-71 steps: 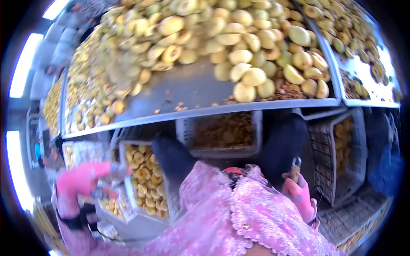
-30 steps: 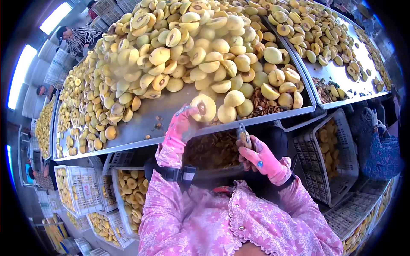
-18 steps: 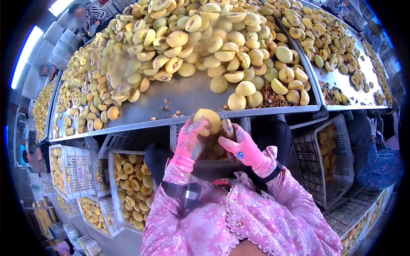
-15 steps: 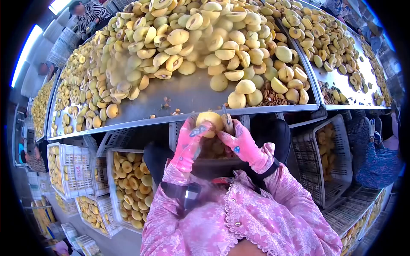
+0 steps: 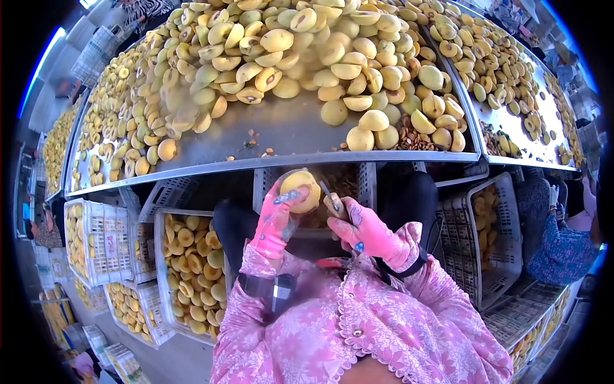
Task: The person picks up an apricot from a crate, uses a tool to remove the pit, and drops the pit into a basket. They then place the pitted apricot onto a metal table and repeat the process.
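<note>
In a pink glove, my left hand (image 5: pixel 275 221) grips a yellow peach half (image 5: pixel 306 191), its pale round side showing, just below the table's front edge. My right hand (image 5: pixel 366 232), gloved alike, is closed round the wooden handle of a small pitting knife (image 5: pixel 335 205). Its thin metal blade points up toward the fruit, with a narrow gap between them. Beyond my hands, a big heap of halved peaches (image 5: pixel 278 41) covers much of the metal table (image 5: pixel 256 131). Some halves there still carry brown stones.
A pile of loose stones (image 5: pixel 416 137) lies at the table's front right. To my left stands a crate of peach halves (image 5: pixel 160 269), with a white crate (image 5: pixel 105 240) beyond it. Another crate (image 5: pixel 448 256) is on my right, near a person in blue patterned clothing (image 5: pixel 563 253).
The knife has drawn away from the peach half, my right hand moving slightly down. My left hand has shifted a little left and turned the fruit. The view has tilted slightly.
</note>
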`<state>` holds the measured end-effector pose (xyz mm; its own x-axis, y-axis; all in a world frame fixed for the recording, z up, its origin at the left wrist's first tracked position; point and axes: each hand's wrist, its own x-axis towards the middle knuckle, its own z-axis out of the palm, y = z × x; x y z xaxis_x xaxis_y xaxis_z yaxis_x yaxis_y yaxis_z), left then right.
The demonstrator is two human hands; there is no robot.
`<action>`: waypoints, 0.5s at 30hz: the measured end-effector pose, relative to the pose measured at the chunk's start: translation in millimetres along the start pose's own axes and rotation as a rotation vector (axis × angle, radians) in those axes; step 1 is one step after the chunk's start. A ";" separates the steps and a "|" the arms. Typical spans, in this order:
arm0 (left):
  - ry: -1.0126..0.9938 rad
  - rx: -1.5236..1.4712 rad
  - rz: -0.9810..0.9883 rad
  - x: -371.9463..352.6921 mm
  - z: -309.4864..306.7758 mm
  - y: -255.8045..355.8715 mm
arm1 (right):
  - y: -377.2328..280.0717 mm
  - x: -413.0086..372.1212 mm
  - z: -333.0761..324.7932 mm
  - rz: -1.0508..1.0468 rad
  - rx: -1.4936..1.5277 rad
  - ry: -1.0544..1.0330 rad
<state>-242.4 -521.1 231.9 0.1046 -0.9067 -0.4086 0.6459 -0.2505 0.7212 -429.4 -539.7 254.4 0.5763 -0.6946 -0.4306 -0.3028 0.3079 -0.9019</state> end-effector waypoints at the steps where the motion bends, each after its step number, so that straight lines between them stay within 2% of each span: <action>1: -0.004 -0.025 0.001 -1.3 -0.7 -1.7 | 4.9 -0.5 3.3 -0.009 0.000 0.000; 3: -0.014 -0.074 0.004 -3.4 -2.5 -5.9 | -3.5 -3.0 6.6 0.025 0.072 -0.049; 5: -0.015 -0.025 0.027 -2.3 -7.5 -11.9 | -2.0 -3.2 8.8 -0.043 -0.004 -0.026; 7: -0.026 0.004 0.065 -0.4 -12.2 -18.0 | 13.8 1.8 11.5 -0.212 -0.226 0.066; 10: -0.037 -0.011 0.110 0.7 -12.7 -24.5 | 22.1 4.5 14.9 -0.304 -0.214 0.071; 12: -0.017 -0.064 0.097 0.3 -9.8 -25.9 | 24.6 5.4 16.4 -0.289 -0.227 0.094; 15: -0.005 0.086 0.213 -6.1 0.4 -24.1 | 39.1 12.8 20.2 -0.369 -0.303 0.159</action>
<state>-258.8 -509.7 217.2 0.2273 -0.9439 -0.2394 0.5432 -0.0811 0.8357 -418.6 -523.5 212.9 0.5711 -0.8192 -0.0531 -0.3212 -0.1635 -0.9328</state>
